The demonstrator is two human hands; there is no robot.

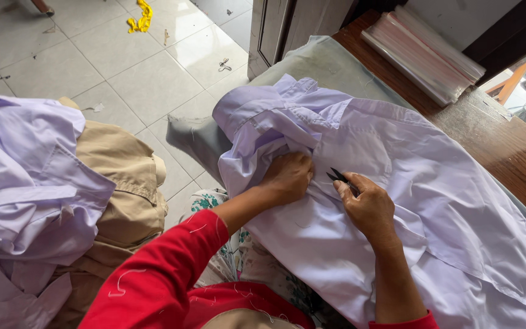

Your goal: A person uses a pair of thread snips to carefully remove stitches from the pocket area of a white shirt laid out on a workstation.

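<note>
Shirt: lilac shirt (433, 201) spread across the padded table (318, 64), right of centre.
Pile: more lilac shirts (19, 183) heaped at left.
Left hand (287, 176): pressed flat, pinning cloth.
Right hand (369, 204): closed around black thread snips (340, 178), blades at fabric.
Progress: trimming appears under way; remainder cannot be told.

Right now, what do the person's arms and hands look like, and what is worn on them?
Both hands, left hand and right hand, are bare, without gloves. Red sleeves are pushed up, leaving the forearms bare; loose white threads cling to the left one.
</note>
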